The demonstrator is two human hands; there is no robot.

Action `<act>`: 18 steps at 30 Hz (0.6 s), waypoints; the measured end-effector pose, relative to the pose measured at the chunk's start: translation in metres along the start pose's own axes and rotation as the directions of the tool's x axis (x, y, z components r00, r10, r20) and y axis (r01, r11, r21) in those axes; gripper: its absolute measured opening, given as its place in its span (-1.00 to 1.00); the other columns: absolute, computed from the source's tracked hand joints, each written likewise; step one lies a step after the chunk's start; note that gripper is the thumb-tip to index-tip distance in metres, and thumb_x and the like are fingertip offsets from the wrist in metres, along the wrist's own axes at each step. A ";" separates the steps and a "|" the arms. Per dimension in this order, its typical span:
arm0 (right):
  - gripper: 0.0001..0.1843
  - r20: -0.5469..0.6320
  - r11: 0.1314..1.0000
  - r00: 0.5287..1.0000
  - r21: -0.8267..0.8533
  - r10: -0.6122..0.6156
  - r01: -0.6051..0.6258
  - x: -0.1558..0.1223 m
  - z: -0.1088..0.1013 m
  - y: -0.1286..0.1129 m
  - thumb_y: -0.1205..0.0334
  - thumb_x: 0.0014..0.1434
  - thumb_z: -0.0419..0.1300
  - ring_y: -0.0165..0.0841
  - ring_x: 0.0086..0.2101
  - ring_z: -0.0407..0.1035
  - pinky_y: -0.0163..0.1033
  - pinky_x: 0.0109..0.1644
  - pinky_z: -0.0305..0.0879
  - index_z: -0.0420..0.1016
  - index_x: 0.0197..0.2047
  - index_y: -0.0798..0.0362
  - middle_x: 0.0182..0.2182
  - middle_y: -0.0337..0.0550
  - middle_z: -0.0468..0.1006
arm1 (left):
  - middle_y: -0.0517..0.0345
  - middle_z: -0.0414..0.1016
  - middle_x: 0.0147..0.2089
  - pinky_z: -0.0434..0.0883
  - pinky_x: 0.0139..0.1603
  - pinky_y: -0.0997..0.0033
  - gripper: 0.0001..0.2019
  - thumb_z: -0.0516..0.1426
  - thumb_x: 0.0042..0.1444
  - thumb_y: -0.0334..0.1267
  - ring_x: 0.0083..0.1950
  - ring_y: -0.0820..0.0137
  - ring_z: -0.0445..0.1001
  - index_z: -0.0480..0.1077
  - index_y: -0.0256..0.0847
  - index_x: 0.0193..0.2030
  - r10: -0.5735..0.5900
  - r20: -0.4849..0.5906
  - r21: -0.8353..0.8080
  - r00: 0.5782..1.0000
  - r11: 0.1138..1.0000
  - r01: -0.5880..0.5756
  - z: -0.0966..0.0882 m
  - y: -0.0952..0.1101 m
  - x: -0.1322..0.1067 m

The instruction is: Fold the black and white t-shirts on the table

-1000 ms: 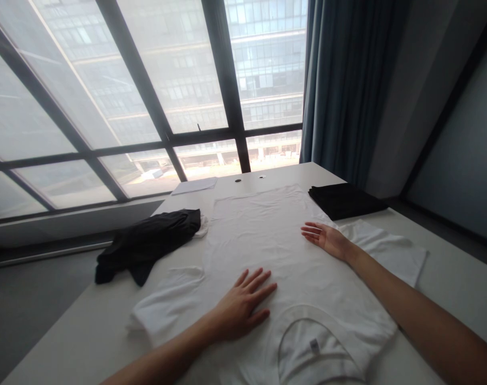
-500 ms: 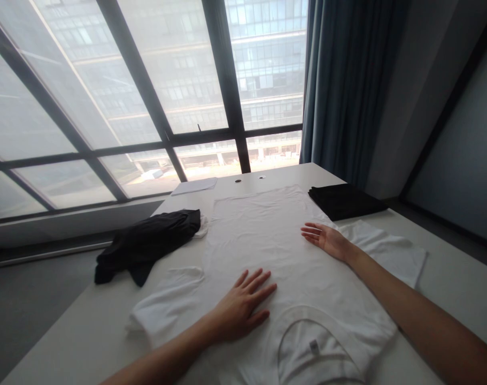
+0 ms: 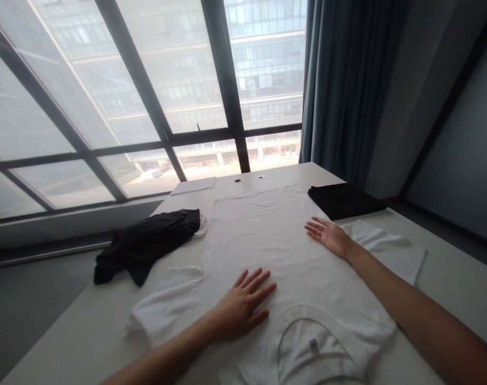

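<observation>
A white T-shirt (image 3: 263, 235) lies spread out with its neckline nearest me and its hem at the far end. Its left sleeve area (image 3: 167, 299) fans out over the table, with a few folds in it. My left hand (image 3: 243, 305) rests flat on the shirt's upper part, fingers spread, left of the collar (image 3: 281, 326). Farther out, my right hand (image 3: 327, 236) is at the shirt's right edge, open, its fingers stretched toward the middle of the cloth. Neither hand grips anything.
On the white table (image 3: 67, 342), a crumpled black garment (image 3: 151, 240) lies at the left edge and a folded black cloth (image 3: 345, 200) at the right. White fabric (image 3: 383, 246) lies beyond my right forearm. White sheets (image 3: 193, 185) sit at the far left corner. Windows and a curtain (image 3: 339, 96) stand behind.
My right hand has shifted slightly to the right and away from me along the shirt's edge. My left hand stays in place on the cloth.
</observation>
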State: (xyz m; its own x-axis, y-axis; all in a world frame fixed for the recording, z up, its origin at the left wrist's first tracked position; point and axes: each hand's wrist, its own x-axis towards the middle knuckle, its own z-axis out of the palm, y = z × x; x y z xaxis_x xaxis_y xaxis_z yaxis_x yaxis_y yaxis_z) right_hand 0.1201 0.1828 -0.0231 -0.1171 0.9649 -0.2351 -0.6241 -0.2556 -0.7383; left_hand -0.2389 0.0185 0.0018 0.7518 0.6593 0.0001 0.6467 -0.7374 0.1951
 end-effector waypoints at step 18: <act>-0.76 -0.103 0.996 0.992 0.037 -0.079 0.083 0.011 -0.016 -0.005 0.15 0.35 0.03 -0.24 0.02 0.48 -0.01 0.06 0.51 0.35 0.06 -0.05 0.10 0.06 0.45 | 0.13 -0.12 0.54 -0.09 0.46 -0.18 -0.42 -0.01 0.39 0.02 0.52 0.06 -0.10 -0.03 0.13 0.49 -0.002 -0.034 -0.003 0.999 1.000 0.002 0.002 -0.001 0.000</act>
State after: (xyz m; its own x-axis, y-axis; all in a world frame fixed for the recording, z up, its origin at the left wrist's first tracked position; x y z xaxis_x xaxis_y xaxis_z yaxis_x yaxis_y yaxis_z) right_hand 0.1340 0.1941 -0.0323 0.0124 0.9708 -0.2396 -0.6600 -0.1721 -0.7313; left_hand -0.2393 0.0186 -0.0003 0.7459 0.6653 0.0329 0.6475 -0.7358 0.1984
